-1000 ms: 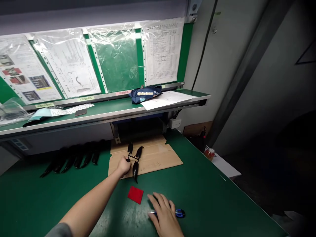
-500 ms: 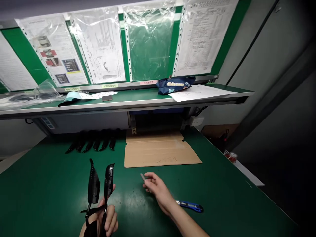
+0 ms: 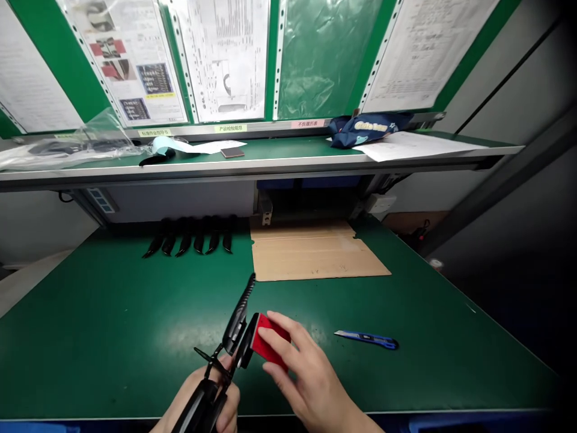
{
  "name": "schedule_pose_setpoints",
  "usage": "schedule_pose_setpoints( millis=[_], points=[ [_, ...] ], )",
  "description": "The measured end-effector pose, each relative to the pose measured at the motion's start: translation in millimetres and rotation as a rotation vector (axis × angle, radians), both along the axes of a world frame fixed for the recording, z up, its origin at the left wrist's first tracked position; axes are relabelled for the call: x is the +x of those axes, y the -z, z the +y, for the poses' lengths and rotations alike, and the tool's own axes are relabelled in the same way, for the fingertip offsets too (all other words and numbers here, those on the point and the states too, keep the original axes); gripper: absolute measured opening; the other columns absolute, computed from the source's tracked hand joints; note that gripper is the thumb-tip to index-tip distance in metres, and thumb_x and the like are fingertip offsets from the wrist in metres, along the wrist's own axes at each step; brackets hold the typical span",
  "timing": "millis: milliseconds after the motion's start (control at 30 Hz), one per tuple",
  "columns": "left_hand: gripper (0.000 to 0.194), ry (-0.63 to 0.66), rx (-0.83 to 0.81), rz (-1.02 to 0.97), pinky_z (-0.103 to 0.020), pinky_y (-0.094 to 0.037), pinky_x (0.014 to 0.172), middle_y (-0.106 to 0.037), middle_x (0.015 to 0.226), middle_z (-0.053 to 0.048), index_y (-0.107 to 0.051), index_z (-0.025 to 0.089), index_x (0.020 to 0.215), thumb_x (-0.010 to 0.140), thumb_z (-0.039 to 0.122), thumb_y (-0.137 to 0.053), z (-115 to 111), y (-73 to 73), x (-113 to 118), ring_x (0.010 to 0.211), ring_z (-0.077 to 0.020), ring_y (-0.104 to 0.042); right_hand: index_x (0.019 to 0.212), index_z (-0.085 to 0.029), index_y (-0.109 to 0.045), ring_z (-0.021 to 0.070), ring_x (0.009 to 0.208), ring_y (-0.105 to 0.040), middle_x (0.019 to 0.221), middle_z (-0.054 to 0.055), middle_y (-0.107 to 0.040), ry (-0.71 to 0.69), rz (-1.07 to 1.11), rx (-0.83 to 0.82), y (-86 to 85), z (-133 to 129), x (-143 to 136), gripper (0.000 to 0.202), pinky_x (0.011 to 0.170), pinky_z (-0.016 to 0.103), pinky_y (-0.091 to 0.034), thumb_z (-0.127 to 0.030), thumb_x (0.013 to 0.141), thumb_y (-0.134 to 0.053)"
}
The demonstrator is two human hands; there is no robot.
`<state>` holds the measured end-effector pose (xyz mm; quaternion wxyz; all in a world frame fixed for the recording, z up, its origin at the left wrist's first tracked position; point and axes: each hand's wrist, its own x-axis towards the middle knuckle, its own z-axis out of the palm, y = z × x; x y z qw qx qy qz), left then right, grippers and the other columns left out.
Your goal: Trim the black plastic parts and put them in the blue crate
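Observation:
My left hand grips a cluster of black moulded plastic parts joined on a thin runner, held tilted above the near edge of the green table. My right hand holds a small red square pad and presses it against one of the black parts. A blue utility knife lies on the table to the right of my right hand, apart from it.
A flat sheet of brown cardboard lies at the back middle. Several black parts sit in a row under the shelf. On the shelf are papers, a dark blue pouch and plastic bags.
My left hand carried the black parts from the cardboard to the near edge. My right hand left the knife, picked up the red pad and brought it against the parts. The view tilted down and left.

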<state>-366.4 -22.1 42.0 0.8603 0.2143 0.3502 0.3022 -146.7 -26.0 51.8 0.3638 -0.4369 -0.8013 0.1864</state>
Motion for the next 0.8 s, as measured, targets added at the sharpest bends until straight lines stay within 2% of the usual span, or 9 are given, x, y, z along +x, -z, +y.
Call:
schedule_pose_setpoints(
  millis=[100, 300, 367, 500, 600, 667, 733, 800],
  points=[
    [0.031, 0.014, -0.022, 0.044, -0.025, -0.039, 0.038, -0.051, 0.039, 0.000, -0.062, 0.015, 0.078, 0.083, 0.046, -0.056, 3.0, -3.5, -9.2, 0.032, -0.0147, -0.050, 0.136, -0.025, -0.043, 0.0225, 0.115, -0.049, 0.138, 0.012, -0.045, -0.074, -0.172, 0.128, -3.0, 1.0, -19.2, 0.045, 0.093, 0.039, -0.053, -0.024, 0.091, -0.049],
    [0.028, 0.043, -0.080, -0.067, -0.022, -0.035, 0.038, -0.051, 0.040, 0.002, -0.063, 0.016, 0.073, 0.072, 0.043, -0.071, 8.5, -12.6, -15.3, 0.032, -0.0114, -0.048, 0.133, -0.025, -0.046, 0.0218, 0.116, -0.050, 0.137, 0.011, -0.048, -0.020, -0.176, 0.116, -0.3, 2.0, -31.0, 0.044, 0.093, 0.038, -0.053, -0.020, 0.090, -0.050],
    [0.028, 0.051, -0.096, -0.077, -0.023, -0.036, 0.038, -0.051, 0.041, 0.001, -0.064, 0.015, 0.071, 0.077, 0.043, -0.066, 9.6, -10.7, -14.6, 0.032, -0.0117, -0.049, 0.132, -0.026, -0.048, 0.0209, 0.116, -0.050, 0.136, 0.009, -0.048, -0.008, -0.153, 0.091, 1.3, 2.7, -30.3, 0.042, 0.093, 0.037, -0.053, -0.020, 0.090, -0.050],
    [0.048, 0.070, -0.107, -0.091, -0.024, -0.039, 0.039, -0.048, 0.039, -0.001, -0.060, 0.010, 0.052, 0.087, 0.041, -0.050, 12.3, 2.5, -10.7, 0.032, -0.0125, -0.051, 0.133, -0.027, -0.047, 0.0213, 0.116, -0.048, 0.137, 0.008, -0.048, -0.066, -0.143, 0.055, 3.7, 5.4, -24.0, 0.042, 0.095, 0.039, -0.052, -0.020, 0.091, -0.048],
    [0.040, 0.090, -0.089, -0.158, -0.023, -0.041, 0.040, -0.051, 0.042, 0.000, -0.066, 0.012, 0.065, 0.089, 0.038, -0.047, 14.4, 12.3, -5.5, 0.034, -0.0127, -0.053, 0.132, -0.028, -0.047, 0.0206, 0.117, -0.046, 0.138, 0.007, -0.046, -0.046, -0.122, 0.019, 4.4, 8.0, -15.4, 0.042, 0.096, 0.038, -0.051, -0.018, 0.092, -0.046],
    [0.038, 0.104, -0.090, -0.201, -0.024, -0.041, 0.040, -0.052, 0.043, -0.001, -0.067, 0.013, 0.072, 0.089, 0.039, -0.046, 15.4, 15.8, -0.8, 0.035, -0.0131, -0.054, 0.131, -0.028, -0.048, 0.0206, 0.116, -0.047, 0.137, 0.007, -0.047, -0.099, -0.126, 0.028, 4.6, 9.7, -9.3, 0.041, 0.096, 0.039, -0.050, -0.019, 0.091, -0.047],
    [0.039, 0.079, -0.078, -0.193, -0.024, -0.041, 0.040, -0.051, 0.044, 0.000, -0.066, 0.013, 0.072, 0.091, 0.036, -0.042, 16.0, 16.7, 4.6, 0.035, -0.0126, -0.053, 0.130, -0.029, -0.048, 0.0200, 0.115, -0.047, 0.136, 0.006, -0.048, -0.106, -0.113, 0.020, 5.4, 12.6, -3.5, 0.040, 0.095, 0.038, -0.050, -0.020, 0.092, -0.047],
    [0.047, 0.083, -0.080, -0.170, -0.024, -0.039, 0.040, -0.048, 0.042, 0.000, -0.063, 0.013, 0.064, 0.094, 0.036, -0.034, 16.5, 15.6, 10.1, 0.035, -0.0123, -0.052, 0.131, -0.029, -0.047, 0.0193, 0.117, -0.046, 0.137, 0.005, -0.047, -0.082, -0.088, 0.003, 8.5, 18.3, 3.2, 0.040, 0.097, 0.037, -0.049, -0.020, 0.092, -0.046]
  ],
)
